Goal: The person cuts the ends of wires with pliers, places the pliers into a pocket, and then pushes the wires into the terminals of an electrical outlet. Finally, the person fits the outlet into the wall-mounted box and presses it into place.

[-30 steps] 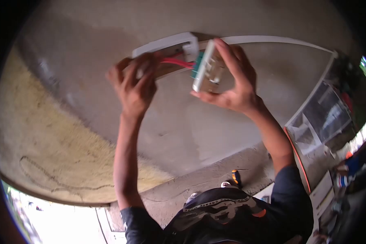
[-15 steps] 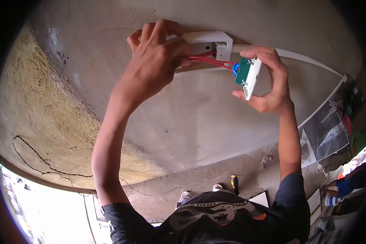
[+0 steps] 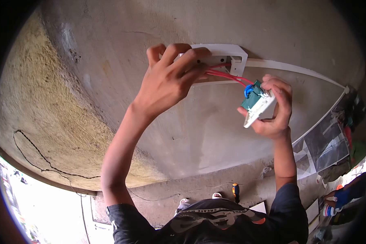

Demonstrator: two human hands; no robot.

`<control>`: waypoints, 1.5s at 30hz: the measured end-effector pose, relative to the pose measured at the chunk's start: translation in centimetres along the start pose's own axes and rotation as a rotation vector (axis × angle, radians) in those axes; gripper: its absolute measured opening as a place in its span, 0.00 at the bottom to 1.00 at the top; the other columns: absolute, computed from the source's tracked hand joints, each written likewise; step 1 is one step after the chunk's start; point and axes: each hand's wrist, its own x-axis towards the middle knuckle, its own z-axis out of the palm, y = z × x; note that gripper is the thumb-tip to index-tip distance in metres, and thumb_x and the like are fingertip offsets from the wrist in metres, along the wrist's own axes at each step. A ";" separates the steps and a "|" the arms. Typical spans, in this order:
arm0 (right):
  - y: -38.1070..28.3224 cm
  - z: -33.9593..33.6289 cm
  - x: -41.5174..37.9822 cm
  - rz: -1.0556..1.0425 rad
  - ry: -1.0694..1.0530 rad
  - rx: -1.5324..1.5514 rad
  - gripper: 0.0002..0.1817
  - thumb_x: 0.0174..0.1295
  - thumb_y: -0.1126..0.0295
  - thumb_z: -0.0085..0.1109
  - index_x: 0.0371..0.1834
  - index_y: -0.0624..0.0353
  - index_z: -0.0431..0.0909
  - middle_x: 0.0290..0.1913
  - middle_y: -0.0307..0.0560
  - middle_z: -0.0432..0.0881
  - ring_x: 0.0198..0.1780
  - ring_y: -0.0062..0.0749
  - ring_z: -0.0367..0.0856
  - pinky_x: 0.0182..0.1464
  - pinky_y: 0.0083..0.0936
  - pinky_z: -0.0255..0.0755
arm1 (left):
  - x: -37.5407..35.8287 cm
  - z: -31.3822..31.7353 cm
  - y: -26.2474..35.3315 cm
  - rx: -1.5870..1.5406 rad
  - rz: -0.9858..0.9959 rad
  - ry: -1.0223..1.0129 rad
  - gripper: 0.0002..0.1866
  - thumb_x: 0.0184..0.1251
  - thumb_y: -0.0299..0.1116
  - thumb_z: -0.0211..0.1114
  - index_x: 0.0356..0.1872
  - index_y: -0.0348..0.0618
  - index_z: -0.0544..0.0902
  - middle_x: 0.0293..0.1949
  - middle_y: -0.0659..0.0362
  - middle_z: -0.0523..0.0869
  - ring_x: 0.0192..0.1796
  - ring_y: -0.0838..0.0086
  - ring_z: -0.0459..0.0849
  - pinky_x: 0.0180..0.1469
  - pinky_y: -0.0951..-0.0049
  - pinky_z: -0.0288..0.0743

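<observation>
A white wall box [image 3: 219, 49] with an open front is fixed to the grey wall, its left part behind my left hand [image 3: 168, 83]. The fingers of that hand are closed at the red wires [image 3: 228, 75] coming from the box; the exact grip is partly hidden. To the right, my right hand [image 3: 279, 107] grips an electrical faceplate module [image 3: 258, 102] between thumb and fingers. Its green back faces the box and its white plate is tilted. The wires run to this back, where a blue loop [image 3: 247, 91] shows.
White trunking [image 3: 293, 65] runs right from the box along the wall. An orange-and-black screwdriver [image 3: 236, 192] is on the floor below. A black cable [image 3: 40, 156] hangs at left. Another person's legs [image 3: 341, 195] show at right, near dark panels [image 3: 323, 140].
Both hands and the box sit lower in view. My right hand has lowered the faceplate module relative to the box and tilted it more. The wires now slope down more steeply.
</observation>
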 end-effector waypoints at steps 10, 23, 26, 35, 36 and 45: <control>0.0 2.1 -3.6 -0.180 0.039 -0.029 0.30 0.50 0.75 0.64 0.57 0.40 0.68 0.49 0.43 0.71 0.52 0.42 0.73 0.55 0.49 0.71 | 2.4 -2.0 -0.4 -0.111 0.016 -0.187 0.12 0.51 0.35 0.71 0.38 0.51 0.89 0.53 0.71 0.78 0.53 0.72 0.72 0.55 0.67 0.61; -1.3 1.1 -2.4 0.314 0.208 0.362 0.47 0.41 0.73 0.77 0.65 0.69 0.58 0.57 0.58 0.68 0.58 0.47 0.71 0.64 0.46 0.66 | 3.8 -1.6 -0.3 -0.153 0.132 -0.250 0.19 0.56 0.33 0.68 0.51 0.48 0.86 0.42 0.62 0.89 0.42 0.75 0.79 0.55 0.72 0.68; -0.4 0.0 -0.3 0.270 0.333 0.439 0.44 0.37 0.77 0.76 0.61 0.67 0.63 0.54 0.53 0.69 0.55 0.46 0.71 0.59 0.41 0.70 | 5.0 -1.6 -0.2 -0.229 0.124 -0.279 0.18 0.56 0.33 0.69 0.50 0.48 0.86 0.42 0.59 0.89 0.44 0.71 0.82 0.55 0.69 0.72; 0.4 -0.1 -2.5 -0.130 0.075 -0.066 0.36 0.36 0.81 0.71 0.53 0.44 0.68 0.50 0.44 0.71 0.53 0.43 0.73 0.59 0.51 0.70 | 5.9 -2.3 -0.4 -0.475 -0.024 -0.392 0.09 0.56 0.31 0.71 0.38 0.44 0.88 0.33 0.57 0.87 0.37 0.62 0.84 0.44 0.63 0.77; 0.2 0.2 -2.7 -0.097 0.096 -0.054 0.36 0.37 0.81 0.70 0.52 0.42 0.68 0.49 0.43 0.71 0.52 0.42 0.73 0.58 0.50 0.70 | 5.6 -2.1 -0.2 -0.474 -0.016 -0.399 0.09 0.56 0.31 0.71 0.38 0.44 0.88 0.33 0.57 0.87 0.37 0.62 0.84 0.44 0.63 0.77; -0.3 0.9 -3.9 -0.093 0.088 -0.061 0.33 0.39 0.80 0.69 0.50 0.40 0.69 0.47 0.41 0.70 0.50 0.41 0.73 0.56 0.49 0.70 | 3.9 -1.7 0.3 -0.282 0.098 -0.094 0.11 0.47 0.33 0.75 0.32 0.47 0.84 0.29 0.63 0.81 0.36 0.67 0.81 0.41 0.67 0.75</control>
